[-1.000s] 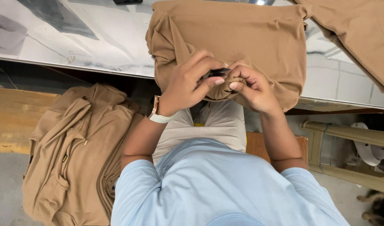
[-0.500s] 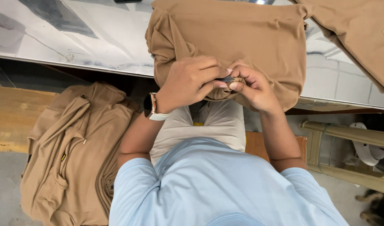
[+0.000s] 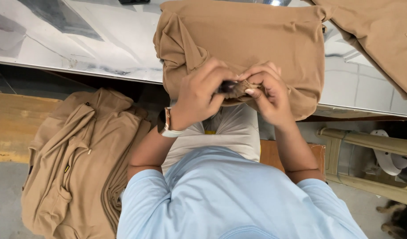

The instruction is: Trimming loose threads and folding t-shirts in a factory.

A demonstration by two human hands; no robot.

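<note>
Both hands meet at the near edge of a folded tan garment [image 3: 243, 40] that lies on the tabletop [image 3: 79, 48] and hangs slightly over its front edge. The left hand [image 3: 199, 99] is clenched around a small dark object [image 3: 227, 85] and a pinch of fabric; what the object is cannot be told. The right hand [image 3: 267, 95] grips the bunched hem [image 3: 245, 86] of the same garment, fingertips pressed together right against the left hand.

Judged from this grip, the step in hand is fine work at the hem, such as trimming or checking a seam. The next move calls for keeping the fabric taut between the two hands and moving the pinch along the edge in small increments, with the fingers kept away from the dark object's working end.

At 1 o'clock from the hands, a second tan cloth [image 3: 380, 40] lies on the tabletop, well apart from the first. At 8 o'clock, below the tabletop, a stack of tan garments [image 3: 75, 163] rests near the person's left side. A watch with a brown strap [image 3: 166, 124] sits on the left wrist. At 4 o'clock stands a beige plastic frame [image 3: 367, 150], with a white object [image 3: 387, 157] behind it.
</note>
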